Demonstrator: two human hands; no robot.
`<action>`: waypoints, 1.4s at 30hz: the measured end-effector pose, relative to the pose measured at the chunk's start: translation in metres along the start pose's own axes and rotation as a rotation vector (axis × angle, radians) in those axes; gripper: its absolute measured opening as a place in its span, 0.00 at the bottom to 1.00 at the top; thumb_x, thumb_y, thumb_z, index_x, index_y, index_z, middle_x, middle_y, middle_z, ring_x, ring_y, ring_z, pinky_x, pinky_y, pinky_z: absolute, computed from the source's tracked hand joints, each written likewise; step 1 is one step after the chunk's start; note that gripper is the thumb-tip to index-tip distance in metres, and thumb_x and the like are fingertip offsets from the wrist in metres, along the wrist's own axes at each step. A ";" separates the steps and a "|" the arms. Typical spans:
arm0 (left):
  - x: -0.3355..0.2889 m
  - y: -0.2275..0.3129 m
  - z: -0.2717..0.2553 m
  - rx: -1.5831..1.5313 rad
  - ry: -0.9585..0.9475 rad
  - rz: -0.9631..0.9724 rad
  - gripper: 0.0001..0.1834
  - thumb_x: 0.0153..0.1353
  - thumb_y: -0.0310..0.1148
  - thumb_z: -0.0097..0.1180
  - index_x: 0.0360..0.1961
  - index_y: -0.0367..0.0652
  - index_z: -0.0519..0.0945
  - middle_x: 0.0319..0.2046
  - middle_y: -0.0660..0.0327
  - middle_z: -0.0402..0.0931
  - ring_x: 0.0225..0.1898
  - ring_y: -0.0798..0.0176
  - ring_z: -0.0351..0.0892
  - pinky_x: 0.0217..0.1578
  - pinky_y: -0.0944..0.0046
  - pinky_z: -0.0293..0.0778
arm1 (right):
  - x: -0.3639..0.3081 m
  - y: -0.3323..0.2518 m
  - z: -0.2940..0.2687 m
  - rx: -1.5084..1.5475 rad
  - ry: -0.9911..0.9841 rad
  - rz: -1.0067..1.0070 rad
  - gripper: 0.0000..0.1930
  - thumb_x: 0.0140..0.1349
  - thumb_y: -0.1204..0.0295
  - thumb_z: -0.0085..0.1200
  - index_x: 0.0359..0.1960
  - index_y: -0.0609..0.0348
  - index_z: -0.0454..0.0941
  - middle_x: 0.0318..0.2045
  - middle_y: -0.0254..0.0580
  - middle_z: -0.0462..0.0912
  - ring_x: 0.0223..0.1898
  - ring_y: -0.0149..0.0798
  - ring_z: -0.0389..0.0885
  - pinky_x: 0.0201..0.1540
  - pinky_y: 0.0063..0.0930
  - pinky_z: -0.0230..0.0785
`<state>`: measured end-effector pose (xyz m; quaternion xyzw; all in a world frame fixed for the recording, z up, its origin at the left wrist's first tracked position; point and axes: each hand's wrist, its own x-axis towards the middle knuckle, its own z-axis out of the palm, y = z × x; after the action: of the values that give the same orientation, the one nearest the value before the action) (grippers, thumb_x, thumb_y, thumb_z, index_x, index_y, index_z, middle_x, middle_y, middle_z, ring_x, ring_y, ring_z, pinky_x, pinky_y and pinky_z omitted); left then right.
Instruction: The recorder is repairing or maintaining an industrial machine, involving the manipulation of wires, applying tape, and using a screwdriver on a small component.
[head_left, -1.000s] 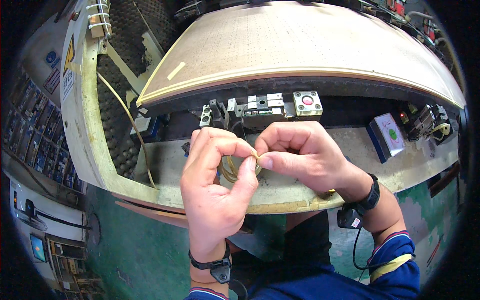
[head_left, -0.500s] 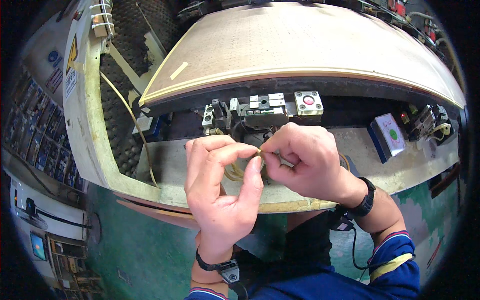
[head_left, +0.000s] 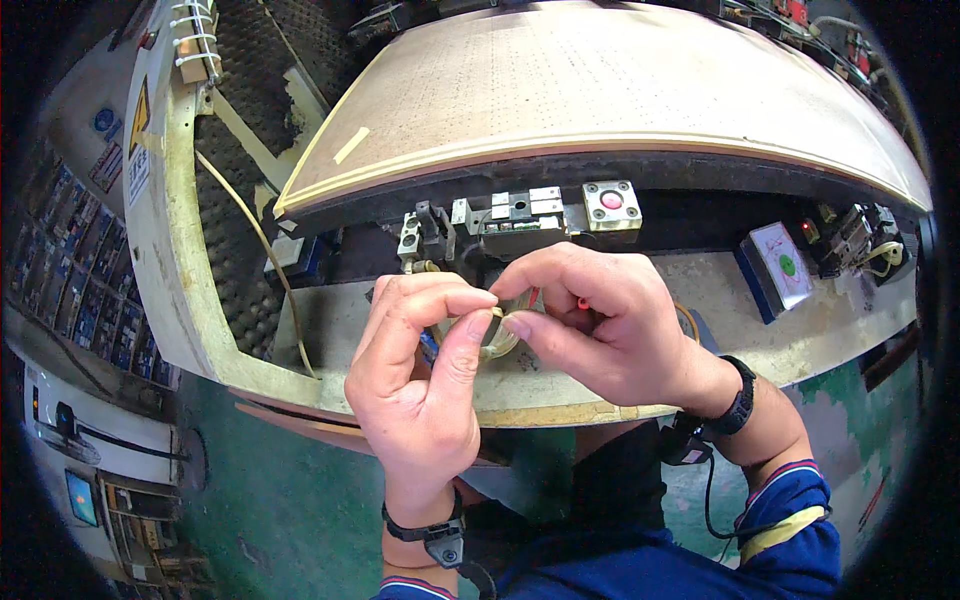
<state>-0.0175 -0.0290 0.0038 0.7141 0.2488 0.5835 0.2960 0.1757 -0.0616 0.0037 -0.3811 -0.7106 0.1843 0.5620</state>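
In front of me, my left hand is closed in a pinch of thumb and forefinger on a small yellowish strip-like piece. Beside it, the thumb and forefinger of my right hand curve around the same spot, close to the piece; whether they touch it I cannot tell. A thin red object shows among the curled fingers of the right hand, most of it hidden. Behind the fingertips hangs a coil of pale yellowish cable, partly covered by both hands.
Beyond the hands, a metal fixture block and a square block with a pink button stand under the edge of a large perforated board. A blue-sided box with a green button sits at right. A cable runs down the left.
Both hands have shifted slightly left. The right thumb and forefinger have spread apart from their tight pinch, and the red object in the right hand now shows.
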 end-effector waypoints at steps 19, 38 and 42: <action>0.001 -0.001 -0.002 0.034 -0.047 0.026 0.11 0.59 0.15 0.72 0.42 0.38 0.91 0.40 0.57 0.87 0.44 0.57 0.81 0.49 0.59 0.76 | -0.001 0.004 -0.002 0.016 -0.010 -0.044 0.05 0.67 0.78 0.69 0.40 0.57 0.84 0.17 0.30 0.67 0.19 0.25 0.64 0.23 0.28 0.57; 0.002 -0.003 0.005 0.130 -0.064 0.114 0.08 0.64 0.18 0.70 0.41 0.40 0.84 0.41 0.58 0.87 0.42 0.55 0.79 0.52 0.56 0.70 | 0.000 0.003 0.000 -0.275 0.033 -0.253 0.09 0.59 0.78 0.69 0.36 0.56 0.79 0.26 0.39 0.76 0.24 0.42 0.80 0.25 0.38 0.71; 0.002 -0.005 0.005 0.154 -0.055 0.170 0.08 0.65 0.18 0.70 0.41 0.41 0.85 0.44 0.58 0.90 0.44 0.55 0.80 0.53 0.56 0.70 | 0.000 -0.003 -0.006 -0.098 -0.007 -0.058 0.10 0.63 0.81 0.68 0.43 0.58 0.82 0.29 0.41 0.81 0.25 0.37 0.81 0.27 0.34 0.73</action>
<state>-0.0118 -0.0247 0.0008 0.7691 0.2232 0.5657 0.1966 0.1806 -0.0650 0.0079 -0.3868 -0.7314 0.1341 0.5454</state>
